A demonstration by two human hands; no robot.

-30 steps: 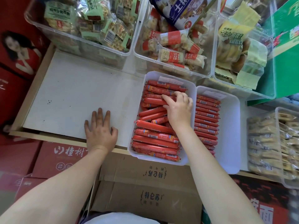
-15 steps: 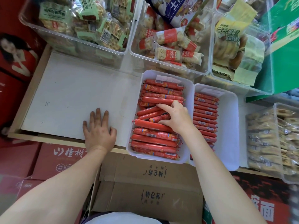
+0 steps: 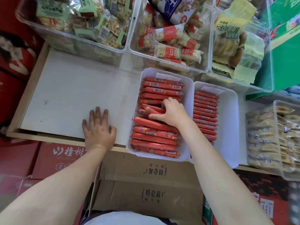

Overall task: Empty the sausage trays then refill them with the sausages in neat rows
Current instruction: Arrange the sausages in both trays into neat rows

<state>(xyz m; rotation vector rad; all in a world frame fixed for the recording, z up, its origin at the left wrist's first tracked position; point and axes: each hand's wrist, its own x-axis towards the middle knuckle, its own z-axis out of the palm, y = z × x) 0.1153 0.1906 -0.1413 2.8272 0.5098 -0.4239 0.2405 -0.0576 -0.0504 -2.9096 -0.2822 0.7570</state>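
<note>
Two white sausage trays stand side by side on the shelf. The left tray (image 3: 189, 88) is packed with red sausages (image 3: 155, 140) lying crosswise, some in the middle askew. The right tray (image 3: 230, 127) holds a narrower stack of thinner red sausages (image 3: 205, 114) along its left side. My right hand (image 3: 174, 112) is in the middle of the left tray, fingers curled round a few loose sausages there. My left hand (image 3: 99, 129) lies flat, fingers spread, on the white shelf board (image 3: 73, 95) left of the trays.
Clear bins of wrapped snacks (image 3: 84, 25) (image 3: 170, 39) (image 3: 235, 43) line the back. A clear bin of pale packets (image 3: 272, 137) stands at the right. Cardboard boxes (image 3: 146, 184) and red cartons (image 3: 53, 158) sit below the shelf's front edge.
My right hand has moved from the tray's right rim toward its middle and curled its fingers into the askew sausages. My left hand has stayed flat on the shelf.
</note>
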